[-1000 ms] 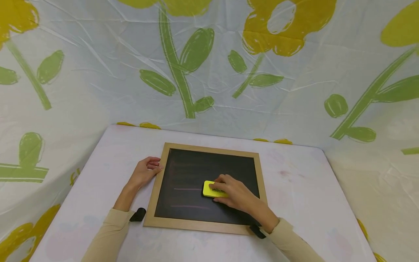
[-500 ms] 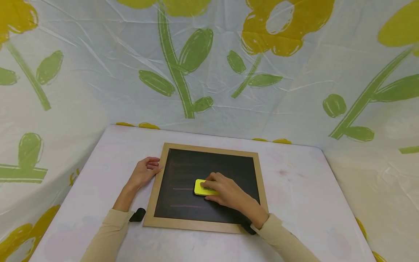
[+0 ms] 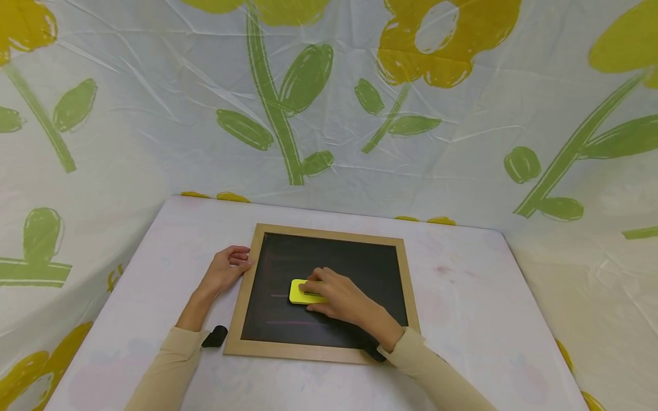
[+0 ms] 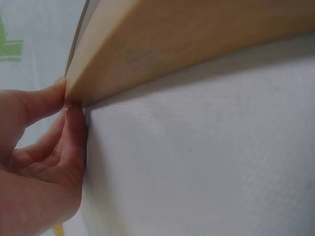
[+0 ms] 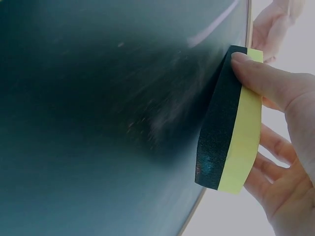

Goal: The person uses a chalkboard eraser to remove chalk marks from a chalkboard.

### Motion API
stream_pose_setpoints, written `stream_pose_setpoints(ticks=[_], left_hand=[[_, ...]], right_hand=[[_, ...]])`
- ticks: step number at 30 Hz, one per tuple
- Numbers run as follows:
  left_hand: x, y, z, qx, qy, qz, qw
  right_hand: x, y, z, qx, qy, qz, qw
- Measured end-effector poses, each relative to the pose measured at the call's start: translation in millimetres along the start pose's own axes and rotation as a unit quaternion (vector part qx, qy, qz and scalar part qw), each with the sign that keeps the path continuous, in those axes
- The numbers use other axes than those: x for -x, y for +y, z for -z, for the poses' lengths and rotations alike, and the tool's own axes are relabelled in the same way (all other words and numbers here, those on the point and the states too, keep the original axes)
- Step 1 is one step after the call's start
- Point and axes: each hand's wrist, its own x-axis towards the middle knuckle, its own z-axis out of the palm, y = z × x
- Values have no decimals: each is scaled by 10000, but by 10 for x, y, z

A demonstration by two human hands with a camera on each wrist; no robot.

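Observation:
A small chalkboard (image 3: 329,251) with a light wooden frame lies on the table. My right hand (image 3: 339,294) grips a yellow board eraser (image 3: 296,292) left of the board's middle. The right wrist view shows the dark felt side of the eraser (image 5: 216,128) against the board, the thumb along one long side and the other fingers across. Two thin pinkish chalk lines (image 3: 288,322) show at the board's left, the upper one partly covered by the eraser. At the left edge of the wooden frame (image 4: 162,54), my left hand (image 3: 226,269) pinches it between thumb and forefinger.
A pale cloth covers the table (image 3: 462,285). Behind it and at both sides hangs a white sheet (image 3: 205,68) printed with yellow flowers and green leaves. Each wrist carries a black camera mount, such as the left mount (image 3: 216,337).
My right hand has slid the eraser leftward across the board, over the upper chalk line, and less of that line is visible. The left hand has stayed at the frame.

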Motion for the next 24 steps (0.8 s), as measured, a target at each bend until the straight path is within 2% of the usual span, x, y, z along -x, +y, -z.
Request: stream_pose_setpoints(ticks=[9, 18, 24], left_hand=[[-3, 8, 10, -96, -73, 82, 9999], [5, 15, 20, -191, -43, 156, 9997], [4, 8, 13, -231, -63, 180, 9996]], right_hand=[[-208, -103, -60, 41, -59, 170, 9998], [-391, -192, -112, 147, -308, 129, 9993], [-442, -236, -126, 151, -366, 91, 9992]])
